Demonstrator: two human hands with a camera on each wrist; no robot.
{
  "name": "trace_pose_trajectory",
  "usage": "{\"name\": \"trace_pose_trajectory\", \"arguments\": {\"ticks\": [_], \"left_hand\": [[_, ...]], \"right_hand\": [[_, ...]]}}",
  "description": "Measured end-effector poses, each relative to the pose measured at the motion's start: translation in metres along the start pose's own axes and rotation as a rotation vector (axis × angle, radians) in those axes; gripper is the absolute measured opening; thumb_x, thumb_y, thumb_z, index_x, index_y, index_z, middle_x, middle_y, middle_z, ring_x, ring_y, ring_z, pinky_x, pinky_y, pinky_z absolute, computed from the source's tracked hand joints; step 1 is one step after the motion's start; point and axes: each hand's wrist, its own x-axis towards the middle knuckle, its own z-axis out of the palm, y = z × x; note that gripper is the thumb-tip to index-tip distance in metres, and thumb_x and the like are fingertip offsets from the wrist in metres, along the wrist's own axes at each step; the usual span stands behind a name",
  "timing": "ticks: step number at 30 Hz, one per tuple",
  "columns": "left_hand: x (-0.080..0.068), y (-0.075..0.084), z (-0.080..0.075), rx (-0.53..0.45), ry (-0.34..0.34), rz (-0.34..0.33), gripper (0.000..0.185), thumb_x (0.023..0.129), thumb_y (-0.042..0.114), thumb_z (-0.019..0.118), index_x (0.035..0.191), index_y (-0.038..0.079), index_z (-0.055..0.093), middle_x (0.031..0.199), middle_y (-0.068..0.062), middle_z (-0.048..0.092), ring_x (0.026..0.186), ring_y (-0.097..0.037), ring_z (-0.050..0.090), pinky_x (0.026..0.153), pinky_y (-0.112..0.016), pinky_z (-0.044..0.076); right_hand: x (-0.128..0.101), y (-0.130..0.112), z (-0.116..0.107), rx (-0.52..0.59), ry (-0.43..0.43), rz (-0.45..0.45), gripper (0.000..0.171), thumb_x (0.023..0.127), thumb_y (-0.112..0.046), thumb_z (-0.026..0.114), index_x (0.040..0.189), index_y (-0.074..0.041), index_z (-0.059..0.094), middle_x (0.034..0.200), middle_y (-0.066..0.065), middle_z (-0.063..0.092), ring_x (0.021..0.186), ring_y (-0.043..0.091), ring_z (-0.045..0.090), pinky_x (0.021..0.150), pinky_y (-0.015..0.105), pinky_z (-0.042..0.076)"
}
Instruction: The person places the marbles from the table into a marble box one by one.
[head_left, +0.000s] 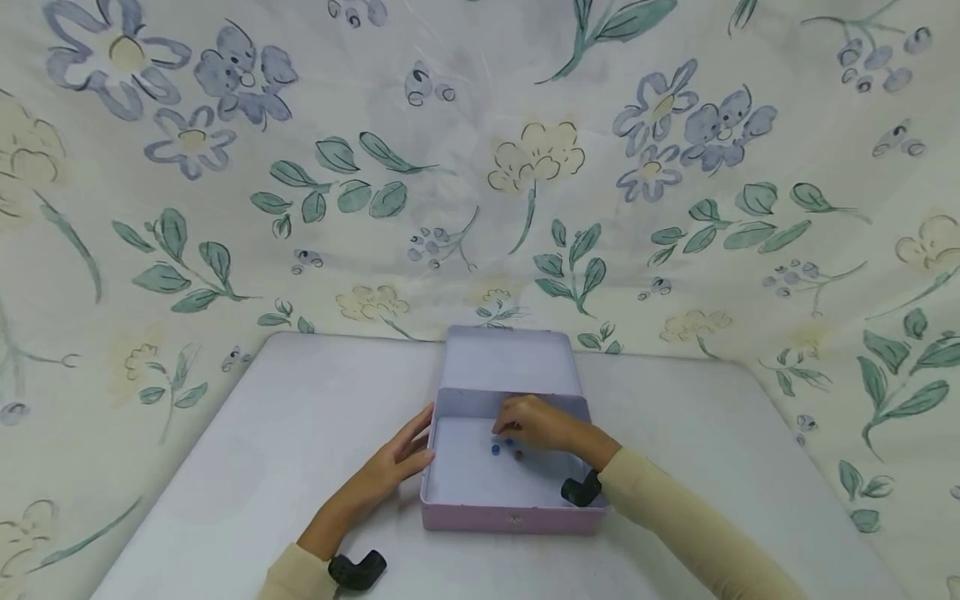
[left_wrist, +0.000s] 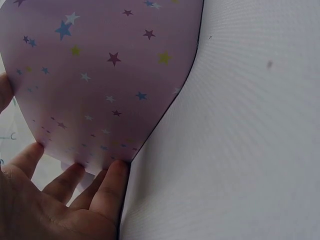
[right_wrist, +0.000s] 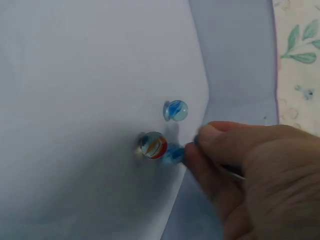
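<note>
A shallow lilac metal box (head_left: 480, 518) stands on the table, its lid (head_left: 512, 360) tipped back. My left hand (head_left: 387, 471) rests its spread fingers along the box's left outer side, where the left wrist view shows a star-printed wall (left_wrist: 100, 85). Over the box floor is my right hand (head_left: 536, 422), thumb and forefinger pinching a small dark-blue marble (right_wrist: 196, 140), mostly hidden. Just below those fingertips lie a blue marble (right_wrist: 174, 154) and a red, orange and green swirled one (right_wrist: 153, 145). A clear blue-swirled marble (right_wrist: 177, 110) sits a little apart.
The white table (head_left: 330, 400) spreads around the box. Behind it hangs a floral cloth (head_left: 465, 250). Each wrist wears a black camera mount, one at the left cuff (head_left: 357, 571) and one over the box's front right corner (head_left: 581, 490).
</note>
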Motion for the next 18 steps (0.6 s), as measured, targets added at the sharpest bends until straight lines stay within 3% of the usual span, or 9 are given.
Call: {"name": "trace_pose_trajectory", "arguments": {"ticks": [18], "left_hand": [[-0.0007, -0.0009, -0.0006, 0.034, 0.005, -0.002, 0.070, 0.105, 0.022, 0.050, 0.162, 0.032, 0.010, 0.170, -0.008, 0.006, 0.151, -0.049, 0.014, 0.116, -0.068, 0.025]], "right_hand": [[-0.0019, 0.0007, 0.0073, -0.052, -0.069, -0.025, 0.013, 0.090, -0.004, 0.072, 0.100, -0.009, 0.079, 0.094, -0.001, 0.072, 0.075, -0.002, 0.058, 0.069, 0.010, 0.052]]}}
